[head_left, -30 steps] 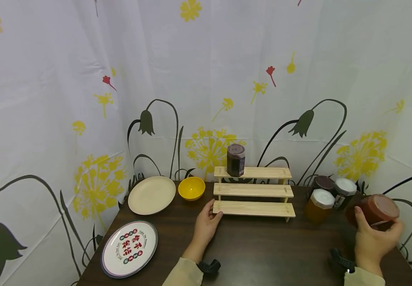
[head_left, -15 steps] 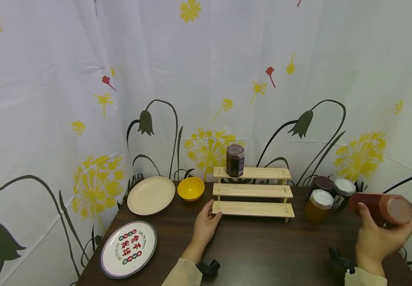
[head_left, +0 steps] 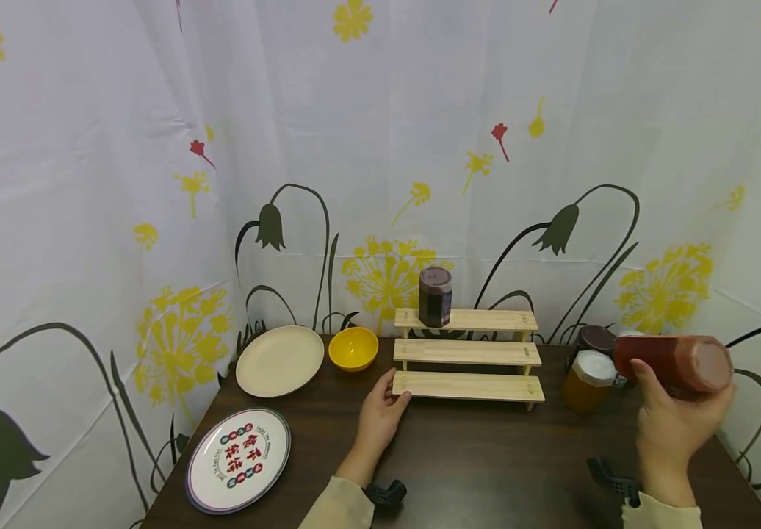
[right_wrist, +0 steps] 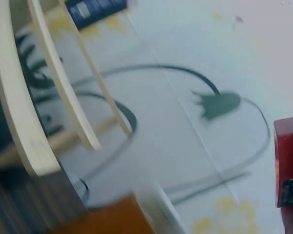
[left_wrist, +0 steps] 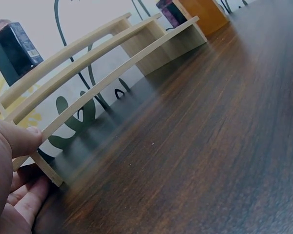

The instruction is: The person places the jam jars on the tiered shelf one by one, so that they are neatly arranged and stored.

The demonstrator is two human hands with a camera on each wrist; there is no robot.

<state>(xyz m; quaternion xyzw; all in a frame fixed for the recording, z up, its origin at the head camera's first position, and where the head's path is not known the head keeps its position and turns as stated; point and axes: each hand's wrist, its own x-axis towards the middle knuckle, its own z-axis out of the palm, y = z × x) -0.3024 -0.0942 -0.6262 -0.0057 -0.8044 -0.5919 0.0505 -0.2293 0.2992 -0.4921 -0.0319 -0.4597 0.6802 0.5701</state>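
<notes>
My left hand (head_left: pixel 382 415) grips the left end of the lowest step of a three-tier wooden display rack (head_left: pixel 469 386). In the left wrist view its thumb (left_wrist: pixel 27 139) lies on that step while other fingers reach beneath. On the top tier, at the left, stands a dark purple jar (head_left: pixel 435 297). My right hand (head_left: pixel 678 426) holds a red jar (head_left: pixel 671 360) tipped onto its side in the air, overlapping the jars at the back right in the head view. At the right edge of the right wrist view, part of the red jar (right_wrist: pixel 289 161) shows.
An amber jar with a white lid (head_left: pixel 585 382) stands right of the rack, a dark-lidded jar (head_left: pixel 595 339) behind it. Another white-lidded jar is mostly hidden by the red one. On the left are a yellow bowl (head_left: pixel 354 348), a cream plate (head_left: pixel 280 361) and a printed plate (head_left: pixel 268 433).
My right hand lifts the red jar from beside the other jars, turns it onto its side, then carries it leftward. The left hand stays at the rack.
</notes>
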